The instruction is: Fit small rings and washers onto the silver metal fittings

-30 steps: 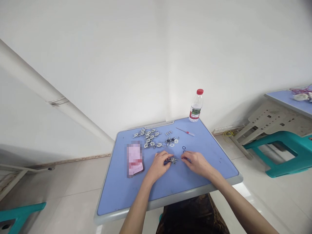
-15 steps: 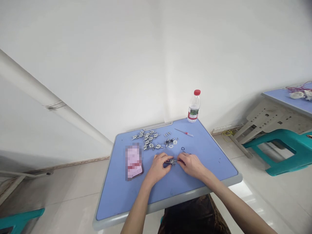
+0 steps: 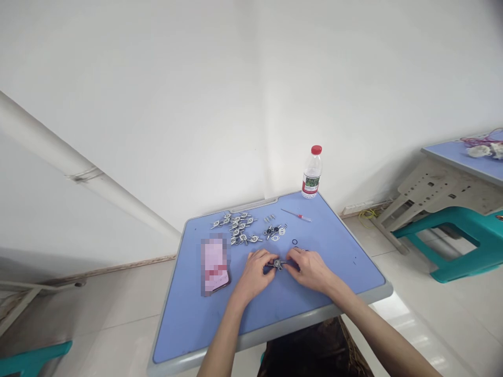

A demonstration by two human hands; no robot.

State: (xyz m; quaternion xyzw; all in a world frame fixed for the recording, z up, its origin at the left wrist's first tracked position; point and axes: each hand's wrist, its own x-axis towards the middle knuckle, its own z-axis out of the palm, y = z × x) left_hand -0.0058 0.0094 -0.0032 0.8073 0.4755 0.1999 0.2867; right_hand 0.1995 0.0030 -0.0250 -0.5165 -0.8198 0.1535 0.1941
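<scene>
Between my two hands, close to the desk top, is a small metal part (image 3: pixel 279 264) with thin arms at its sides. The fingers of my left hand (image 3: pixel 257 273) pinch its left end, and my right hand (image 3: pixel 308 268) grips its right end. Beyond my hands lies a black ring (image 3: pixel 294 242). Farther left, several similar metal parts (image 3: pixel 238 226) are clustered. Flat gaskets (image 3: pixel 275 237) lie beside dark-centred metal pieces (image 3: pixel 269 230), with a few small pins (image 3: pixel 270 218) behind them.
A pixelated phone (image 3: pixel 215 266) lies left on the blue desk (image 3: pixel 188 314). A red-handled screwdriver (image 3: pixel 301 216) and a red-capped bottle (image 3: pixel 312 175) are at the back right. A teal stool (image 3: pixel 459 246) stands under another desk (image 3: pixel 463 157) at right.
The view has shifted slightly. Both hands keep their hold on the metal part, with only small finger movement.
</scene>
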